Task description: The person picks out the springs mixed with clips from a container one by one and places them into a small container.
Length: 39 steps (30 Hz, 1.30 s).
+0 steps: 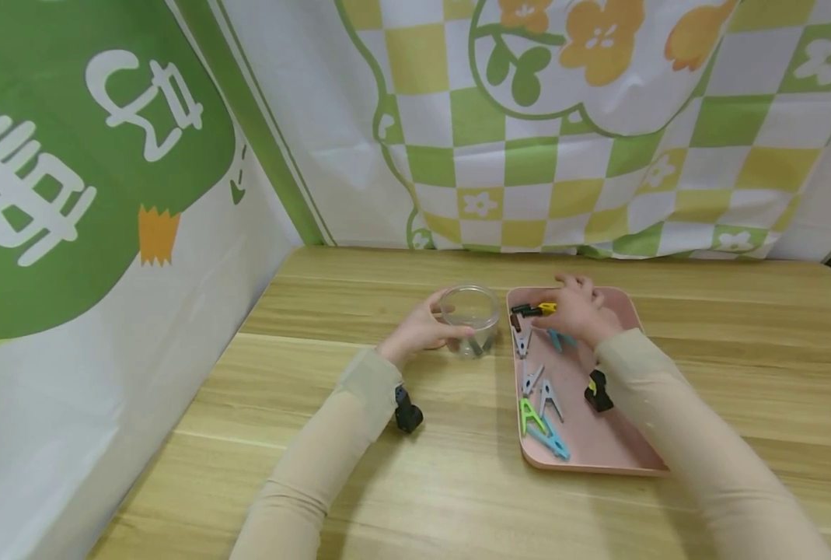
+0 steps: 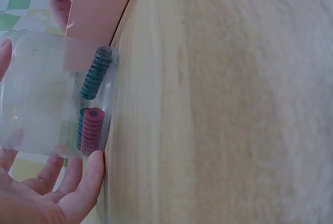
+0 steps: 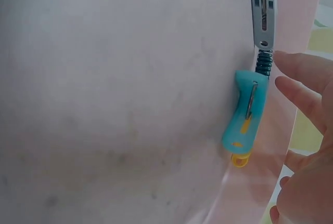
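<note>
My left hand (image 1: 422, 325) grips a clear plastic jar (image 1: 469, 309), thumb on its near side and fingers round the far side. The jar stands on the table; dark green springs (image 2: 95, 76) and a red spring (image 2: 92, 130) lie at its bottom. My right hand (image 1: 574, 309) reaches into the far end of the pink tray (image 1: 576, 467). Its fingertips are beside a dark spring (image 3: 264, 63), which lies between a grey clothespin (image 3: 264, 13) and a blue clothespin (image 3: 250, 107). Black pieces (image 1: 527, 310) and a yellow piece (image 1: 546, 308) lie close to the fingers.
Grey clothespins (image 1: 548, 398), a green clothespin (image 1: 530, 418) and a blue clothespin (image 1: 549, 443) lie along the tray's left side. A small reddish-brown piece (image 1: 516, 323) is near its far left corner. Patterned cloth (image 1: 485, 155) hangs behind the wooden table (image 1: 457, 482).
</note>
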Each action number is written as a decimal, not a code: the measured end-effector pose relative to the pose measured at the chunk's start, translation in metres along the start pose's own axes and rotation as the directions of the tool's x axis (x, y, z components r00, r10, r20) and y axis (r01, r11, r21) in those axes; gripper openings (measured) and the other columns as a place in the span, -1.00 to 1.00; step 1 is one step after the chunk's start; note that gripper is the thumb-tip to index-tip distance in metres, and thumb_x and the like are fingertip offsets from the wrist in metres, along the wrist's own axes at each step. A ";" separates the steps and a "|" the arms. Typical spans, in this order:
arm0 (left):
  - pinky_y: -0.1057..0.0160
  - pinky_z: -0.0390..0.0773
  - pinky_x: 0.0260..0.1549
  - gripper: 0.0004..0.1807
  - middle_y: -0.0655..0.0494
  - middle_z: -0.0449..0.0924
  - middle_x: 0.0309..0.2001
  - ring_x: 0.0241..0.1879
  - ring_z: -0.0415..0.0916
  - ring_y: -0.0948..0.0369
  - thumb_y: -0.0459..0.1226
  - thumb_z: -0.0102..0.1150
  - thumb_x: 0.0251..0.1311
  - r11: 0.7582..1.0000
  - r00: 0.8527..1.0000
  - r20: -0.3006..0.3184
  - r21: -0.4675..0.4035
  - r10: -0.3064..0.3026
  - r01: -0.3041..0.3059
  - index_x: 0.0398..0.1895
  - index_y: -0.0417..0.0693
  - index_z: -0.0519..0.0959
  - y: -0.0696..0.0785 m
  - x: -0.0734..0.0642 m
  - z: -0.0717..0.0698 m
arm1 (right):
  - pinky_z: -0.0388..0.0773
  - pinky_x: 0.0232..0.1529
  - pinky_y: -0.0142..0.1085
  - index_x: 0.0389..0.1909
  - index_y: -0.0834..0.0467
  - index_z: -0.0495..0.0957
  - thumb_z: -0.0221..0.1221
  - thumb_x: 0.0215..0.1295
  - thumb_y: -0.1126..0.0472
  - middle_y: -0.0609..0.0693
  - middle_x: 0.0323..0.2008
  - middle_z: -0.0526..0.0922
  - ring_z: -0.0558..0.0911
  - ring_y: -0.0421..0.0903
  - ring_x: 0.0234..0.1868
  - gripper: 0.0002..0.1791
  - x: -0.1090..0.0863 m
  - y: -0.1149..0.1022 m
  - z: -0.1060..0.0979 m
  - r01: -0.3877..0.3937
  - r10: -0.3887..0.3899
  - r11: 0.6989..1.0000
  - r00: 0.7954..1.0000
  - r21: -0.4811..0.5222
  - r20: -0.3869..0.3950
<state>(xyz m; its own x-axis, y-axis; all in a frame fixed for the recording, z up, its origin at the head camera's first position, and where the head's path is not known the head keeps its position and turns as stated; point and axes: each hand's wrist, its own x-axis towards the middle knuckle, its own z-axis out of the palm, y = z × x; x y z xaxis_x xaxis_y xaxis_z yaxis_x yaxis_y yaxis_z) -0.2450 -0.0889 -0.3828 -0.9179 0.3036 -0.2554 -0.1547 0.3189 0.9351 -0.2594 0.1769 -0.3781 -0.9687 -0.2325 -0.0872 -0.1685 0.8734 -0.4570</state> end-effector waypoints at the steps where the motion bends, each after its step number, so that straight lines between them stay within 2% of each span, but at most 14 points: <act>1: 0.24 0.55 -0.19 0.00 -0.05 0.19 0.35 0.00 0.45 0.07 -0.25 0.45 -0.04 1.000 1.000 0.000 0.001 0.001 -0.001 0.45 0.30 0.08 0.000 0.000 0.000 | -0.26 0.17 0.39 0.05 0.14 0.58 0.24 0.21 0.08 0.38 0.42 -0.11 -0.25 0.45 0.36 -0.60 0.001 0.000 0.000 0.002 -0.002 1.000 1.000 -0.003 -0.002; 4: 0.20 0.55 -0.13 0.00 -0.05 0.19 0.35 -0.01 0.45 0.08 -0.25 0.45 -0.04 1.000 1.000 0.001 0.002 0.000 0.000 0.45 0.31 0.09 0.001 0.000 0.000 | -0.27 0.16 0.39 0.04 0.15 0.58 0.24 0.21 0.09 0.39 0.42 -0.09 -0.25 0.45 0.36 -0.61 0.001 0.000 0.002 0.001 -0.001 1.000 1.000 -0.004 -0.012; 6: 0.12 0.53 -0.05 0.00 -0.09 0.17 0.37 0.02 0.43 0.06 -0.28 0.43 -0.02 1.000 1.000 0.010 0.000 -0.008 0.008 0.46 0.26 0.07 0.008 -0.007 0.000 | -0.27 0.16 0.39 0.02 0.16 0.59 0.25 0.21 0.10 0.39 0.41 -0.09 -0.26 0.45 0.36 -0.63 0.002 0.001 0.003 -0.003 0.003 1.000 1.000 -0.001 -0.018; 11: -0.02 0.46 0.08 0.02 -0.14 0.08 0.42 0.13 0.36 -0.02 -0.31 0.40 0.01 1.000 0.999 0.036 0.000 -0.026 0.026 0.49 0.19 0.00 0.009 -0.006 -0.001 | -0.25 0.14 0.39 -0.01 0.16 0.60 0.25 0.21 0.10 0.39 0.41 -0.08 -0.26 0.46 0.36 -0.65 0.003 0.002 0.004 -0.009 0.009 1.000 1.000 -0.001 -0.022; 13: -0.01 0.47 0.06 0.03 -0.12 0.08 0.42 0.14 0.36 -0.03 -0.29 0.42 0.00 1.000 0.999 0.033 0.000 -0.022 0.022 0.49 0.23 0.00 0.002 0.000 -0.001 | -0.24 0.14 0.39 -0.01 0.15 0.60 0.25 0.21 0.10 0.39 0.41 -0.08 -0.26 0.47 0.36 -0.65 0.004 0.003 0.004 -0.009 0.009 1.000 1.000 -0.003 -0.022; 19: 0.06 0.50 0.02 0.00 -0.07 0.15 0.38 0.14 0.36 -0.02 -0.26 0.44 -0.03 1.000 1.000 0.002 -0.004 -0.004 0.004 0.45 0.32 0.08 0.001 -0.001 0.000 | -0.26 0.15 0.39 -0.02 0.15 0.61 0.26 0.21 0.11 0.40 0.41 -0.07 -0.26 0.46 0.36 -0.66 0.005 0.003 0.004 -0.005 0.004 1.000 1.000 -0.006 -0.029; 30: 0.27 0.52 -0.23 -0.04 -0.06 0.18 0.35 0.01 0.41 0.11 -0.30 0.42 0.00 1.000 1.000 -0.003 -0.015 0.015 -0.015 0.44 0.29 0.11 -0.001 0.000 0.001 | -0.25 0.15 0.38 -0.17 0.15 0.63 0.25 0.21 0.18 0.41 0.40 -0.06 -0.24 0.47 0.36 -0.80 0.003 -0.003 0.005 -0.017 0.017 1.000 1.000 -0.021 -0.013; 33: 0.27 0.53 -0.22 -0.04 -0.06 0.18 0.35 0.00 0.41 0.11 -0.29 0.42 -0.01 1.000 1.000 -0.005 -0.011 0.014 -0.015 0.44 0.30 0.11 -0.001 0.000 0.001 | -0.27 0.16 0.37 -0.16 0.16 0.64 0.25 0.20 0.19 0.41 0.40 -0.06 -0.24 0.46 0.36 -0.79 0.003 -0.003 0.005 -0.025 0.025 1.000 1.000 -0.016 -0.010; 39: 0.12 0.53 -0.05 -0.03 -0.03 0.20 0.35 0.08 0.39 0.07 -0.27 0.44 -0.03 1.000 1.000 -0.012 -0.005 0.007 -0.007 0.43 0.33 0.12 0.000 0.000 0.001 | -0.30 0.18 0.36 -0.13 0.17 0.65 0.23 0.22 0.21 0.39 0.42 -0.09 -0.27 0.45 0.37 -0.78 0.003 -0.001 0.005 -0.044 0.044 0.999 0.999 -0.008 0.003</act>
<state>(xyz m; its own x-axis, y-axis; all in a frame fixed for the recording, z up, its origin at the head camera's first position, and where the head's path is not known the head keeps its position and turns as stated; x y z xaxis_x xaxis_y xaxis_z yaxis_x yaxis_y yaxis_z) -0.2451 -0.0883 -0.3834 -0.9234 0.2949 -0.2457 -0.1497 0.3126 0.9380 -0.2616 0.1734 -0.3826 -0.9746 -0.1952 -0.1098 -0.1273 0.8862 -0.4456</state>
